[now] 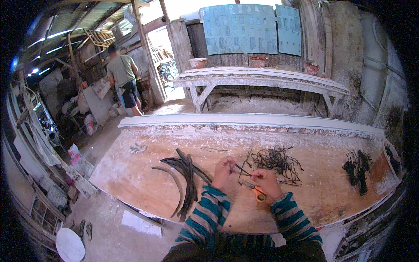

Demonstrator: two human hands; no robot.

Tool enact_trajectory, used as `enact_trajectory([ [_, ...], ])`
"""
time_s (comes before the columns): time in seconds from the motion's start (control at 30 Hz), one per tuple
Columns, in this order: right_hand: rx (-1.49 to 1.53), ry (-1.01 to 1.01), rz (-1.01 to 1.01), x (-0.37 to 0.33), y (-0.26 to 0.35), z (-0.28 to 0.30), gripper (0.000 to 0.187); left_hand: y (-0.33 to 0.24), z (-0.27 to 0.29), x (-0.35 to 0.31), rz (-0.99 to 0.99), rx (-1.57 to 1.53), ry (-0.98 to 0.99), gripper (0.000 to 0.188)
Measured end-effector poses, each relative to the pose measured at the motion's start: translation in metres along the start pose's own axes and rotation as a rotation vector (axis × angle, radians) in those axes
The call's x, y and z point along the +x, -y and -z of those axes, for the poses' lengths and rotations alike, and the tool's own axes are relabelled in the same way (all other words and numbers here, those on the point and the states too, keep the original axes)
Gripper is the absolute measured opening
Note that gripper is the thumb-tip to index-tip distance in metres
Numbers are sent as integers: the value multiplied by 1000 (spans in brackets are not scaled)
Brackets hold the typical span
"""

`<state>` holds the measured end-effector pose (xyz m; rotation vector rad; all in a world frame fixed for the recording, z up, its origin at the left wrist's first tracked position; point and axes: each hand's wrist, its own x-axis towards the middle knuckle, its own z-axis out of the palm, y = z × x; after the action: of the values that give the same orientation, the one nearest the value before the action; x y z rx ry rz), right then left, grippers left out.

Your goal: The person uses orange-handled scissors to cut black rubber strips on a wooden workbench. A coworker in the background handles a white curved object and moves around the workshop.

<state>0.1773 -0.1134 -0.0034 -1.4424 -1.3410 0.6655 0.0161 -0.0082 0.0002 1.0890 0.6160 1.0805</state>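
Observation:
A short, thin black cord is stretched between my two hands over the wooden tabletop. My left hand pinches its left end, and my right hand pinches the other end with closed fingers. Below the cord, beside my right hand, lie orange-handled scissors, partly covered by that hand. A loose tangle of thin black cords spreads just beyond my right hand. Several curved, dark rubber-like strips lie in a pile to the left of my left forearm.
Bundles of short black cords lie at the table's right, next to a tilted bucket. A long white ledge borders the far edge. Behind stands a white-stained bench with pots. A person stands at the back left, facing away.

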Motion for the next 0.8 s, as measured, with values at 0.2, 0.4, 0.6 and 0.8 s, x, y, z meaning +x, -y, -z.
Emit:
enact_trajectory([
  [0.2,-86,26,22,2,3,4,15,-26,17,2,-173,-112,-127,11],
  [0.4,-75,16,1,1,7,2,15,-21,19,5,-44,-254,-37,25],
  [0.6,73,-49,-94,5,5,4,15,-4,1,0,141,-121,202,25],
  [0.8,250,-59,-22,7,-4,-3,9,15,-13,-9,168,174,356,12],
])
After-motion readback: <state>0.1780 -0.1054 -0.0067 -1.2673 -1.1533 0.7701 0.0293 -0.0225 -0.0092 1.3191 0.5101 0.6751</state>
